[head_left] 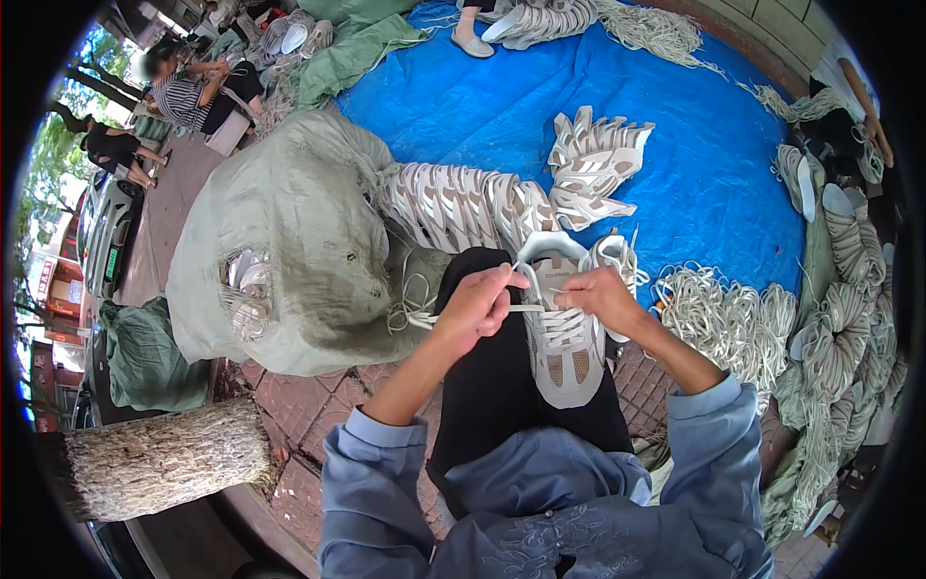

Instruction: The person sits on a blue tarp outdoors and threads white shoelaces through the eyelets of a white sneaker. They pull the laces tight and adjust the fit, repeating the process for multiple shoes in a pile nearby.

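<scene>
Pinching the white lace (529, 308) with left hand (475, 307) and right hand (600, 295), both clamped on it. Threading upper eyelets of the grey shoe (564, 338) on the lap; lower rows looking laced, top remaining

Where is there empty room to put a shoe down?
The blue tarp lies bare between the row of stacked shoes and the far edge. The brick floor shows beside the big grey sack. It is crowded on the right, by the lace pile.

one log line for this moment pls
left hand: pinching white lace | right hand: pinching lace | shoe: grey-white sneaker on lap, toe toward person | nearby: loose lace pile, blue tarp
</scene>
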A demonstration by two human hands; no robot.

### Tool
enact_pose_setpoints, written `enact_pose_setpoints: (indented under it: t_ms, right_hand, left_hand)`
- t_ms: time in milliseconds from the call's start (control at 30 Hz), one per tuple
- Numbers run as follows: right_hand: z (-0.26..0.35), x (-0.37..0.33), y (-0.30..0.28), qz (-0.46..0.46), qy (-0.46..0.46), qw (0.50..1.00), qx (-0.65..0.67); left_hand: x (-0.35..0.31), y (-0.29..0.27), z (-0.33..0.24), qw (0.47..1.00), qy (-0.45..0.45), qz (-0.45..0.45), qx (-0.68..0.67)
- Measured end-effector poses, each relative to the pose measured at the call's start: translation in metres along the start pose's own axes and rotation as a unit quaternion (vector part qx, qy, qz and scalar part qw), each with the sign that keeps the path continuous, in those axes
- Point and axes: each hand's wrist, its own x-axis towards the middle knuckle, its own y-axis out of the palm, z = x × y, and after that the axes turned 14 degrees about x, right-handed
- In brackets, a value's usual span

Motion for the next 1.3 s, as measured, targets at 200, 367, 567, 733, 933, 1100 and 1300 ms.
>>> enact_pose_setpoints:
  t_ms: [200,367,567,733,933,1100,1300]
  right_hand:
    - [-0.010,-0.006,-0.005,0.001,-0.241,0.926,-0.291]
    - [-0.010,-0.001,0.003,-0.031,-0.292,0.917,-0.269]
    - [-0.015,-0.006,-0.007,-0.077,-0.162,0.982,-0.053]
    - [-0.016,-0.008,-0.001,-0.072,-0.338,0.913,-0.218]
    - [-0.031,0.004,-0.001,-0.083,-0.302,0.912,-0.266]
    - [-0.043,-0.004,0.002,-0.125,-0.302,0.908,-0.260]
    - [-0.040,-0.007,0.006,-0.147,-0.287,0.889,-0.325]
  left_hand:
    - [0.012,0.010,0.013,0.989,0.068,-0.055,0.116]
    - [0.028,0.031,0.029,0.851,0.273,-0.197,0.402]
    - [0.034,0.044,0.040,0.804,0.307,-0.250,0.445]
    - [0.032,0.045,0.040,0.789,0.316,-0.259,0.458]
    - [0.035,0.047,0.043,0.629,0.368,-0.241,0.641]
    - [0.037,0.045,0.043,0.584,0.389,-0.246,0.669]
    - [0.029,0.046,0.039,0.561,0.372,-0.204,0.710]
